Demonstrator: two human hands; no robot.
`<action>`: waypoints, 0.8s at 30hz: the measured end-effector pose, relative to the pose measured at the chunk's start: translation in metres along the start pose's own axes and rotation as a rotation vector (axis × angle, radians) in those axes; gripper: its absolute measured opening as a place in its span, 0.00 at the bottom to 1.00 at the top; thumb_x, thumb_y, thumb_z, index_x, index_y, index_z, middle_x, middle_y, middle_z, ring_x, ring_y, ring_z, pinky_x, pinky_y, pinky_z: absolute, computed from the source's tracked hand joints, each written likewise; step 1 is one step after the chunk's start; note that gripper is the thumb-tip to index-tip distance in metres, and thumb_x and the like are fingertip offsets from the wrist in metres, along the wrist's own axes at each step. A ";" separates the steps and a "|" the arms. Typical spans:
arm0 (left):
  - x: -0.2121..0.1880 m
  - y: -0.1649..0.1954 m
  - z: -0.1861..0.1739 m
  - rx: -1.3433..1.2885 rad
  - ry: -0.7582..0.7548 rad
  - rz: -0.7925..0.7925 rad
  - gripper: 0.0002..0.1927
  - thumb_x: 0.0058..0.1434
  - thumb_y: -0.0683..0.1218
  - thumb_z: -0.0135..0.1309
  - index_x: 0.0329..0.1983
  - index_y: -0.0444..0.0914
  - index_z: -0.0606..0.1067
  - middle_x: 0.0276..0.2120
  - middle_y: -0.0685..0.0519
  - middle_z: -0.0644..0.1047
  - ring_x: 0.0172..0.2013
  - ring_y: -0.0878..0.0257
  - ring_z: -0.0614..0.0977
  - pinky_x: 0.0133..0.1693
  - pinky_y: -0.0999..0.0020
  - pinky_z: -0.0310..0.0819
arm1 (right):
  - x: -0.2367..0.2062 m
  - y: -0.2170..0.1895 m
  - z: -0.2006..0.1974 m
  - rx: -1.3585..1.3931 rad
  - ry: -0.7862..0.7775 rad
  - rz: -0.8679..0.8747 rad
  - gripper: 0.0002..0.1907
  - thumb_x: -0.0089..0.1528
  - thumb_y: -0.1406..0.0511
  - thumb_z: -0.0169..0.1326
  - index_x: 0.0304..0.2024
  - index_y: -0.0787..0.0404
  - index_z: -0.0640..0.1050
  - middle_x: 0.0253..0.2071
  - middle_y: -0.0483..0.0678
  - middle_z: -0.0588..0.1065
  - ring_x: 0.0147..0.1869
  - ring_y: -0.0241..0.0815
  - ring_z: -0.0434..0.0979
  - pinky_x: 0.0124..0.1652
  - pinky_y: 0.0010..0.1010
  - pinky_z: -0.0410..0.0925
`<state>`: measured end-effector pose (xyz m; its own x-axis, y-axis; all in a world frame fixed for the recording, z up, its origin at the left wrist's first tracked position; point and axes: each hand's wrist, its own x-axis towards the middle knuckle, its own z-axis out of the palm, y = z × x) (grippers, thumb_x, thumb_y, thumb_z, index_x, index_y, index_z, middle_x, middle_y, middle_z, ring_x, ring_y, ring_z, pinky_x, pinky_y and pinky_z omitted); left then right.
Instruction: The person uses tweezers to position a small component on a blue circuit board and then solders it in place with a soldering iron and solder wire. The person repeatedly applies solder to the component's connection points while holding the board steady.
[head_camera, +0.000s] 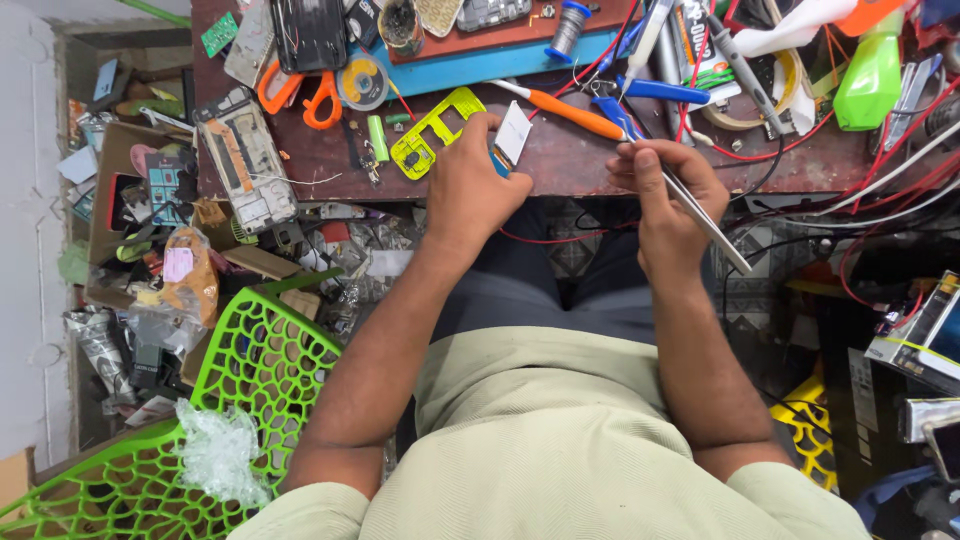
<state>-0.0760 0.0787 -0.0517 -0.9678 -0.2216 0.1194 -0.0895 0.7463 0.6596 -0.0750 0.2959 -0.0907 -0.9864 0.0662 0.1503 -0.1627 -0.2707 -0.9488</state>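
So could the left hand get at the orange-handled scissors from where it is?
Probably yes: the scissors lie uncovered on the bench, but the left hand already holds a small white part.

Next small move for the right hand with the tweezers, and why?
Probably bring the tweezers tip left toward the small white part. The left hand pins that part and the yellow phone frame at the bench edge, while the right hand holds the tweezers apart from it, tip pointing elsewhere.
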 end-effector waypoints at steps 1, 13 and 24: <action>0.000 0.005 -0.004 -0.054 -0.022 -0.031 0.28 0.44 0.45 0.64 0.51 0.40 0.74 0.35 0.46 0.82 0.38 0.47 0.84 0.42 0.54 0.78 | 0.001 -0.007 0.000 0.010 0.009 -0.009 0.08 0.73 0.68 0.55 0.50 0.70 0.76 0.46 0.56 0.80 0.47 0.45 0.85 0.49 0.35 0.80; 0.001 0.115 0.004 -1.778 -0.318 -0.330 0.19 0.58 0.37 0.51 0.53 0.36 0.65 0.39 0.45 0.79 0.35 0.57 0.82 0.42 0.63 0.79 | 0.008 -0.084 0.006 -0.012 0.085 -0.414 0.13 0.78 0.66 0.51 0.56 0.73 0.73 0.51 0.60 0.77 0.49 0.49 0.82 0.48 0.38 0.79; -0.027 0.108 -0.009 -2.188 -0.481 -0.149 0.43 0.80 0.72 0.29 0.65 0.27 0.65 0.40 0.44 0.77 0.41 0.57 0.79 0.48 0.64 0.74 | -0.050 -0.107 0.027 -0.120 0.002 -0.326 0.10 0.72 0.69 0.61 0.51 0.71 0.76 0.44 0.63 0.80 0.44 0.46 0.81 0.50 0.33 0.75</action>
<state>-0.0578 0.1596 0.0234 -0.9786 0.1818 0.0967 -0.1556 -0.9603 0.2316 -0.0084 0.2959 0.0111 -0.8829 0.1321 0.4505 -0.4654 -0.1203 -0.8769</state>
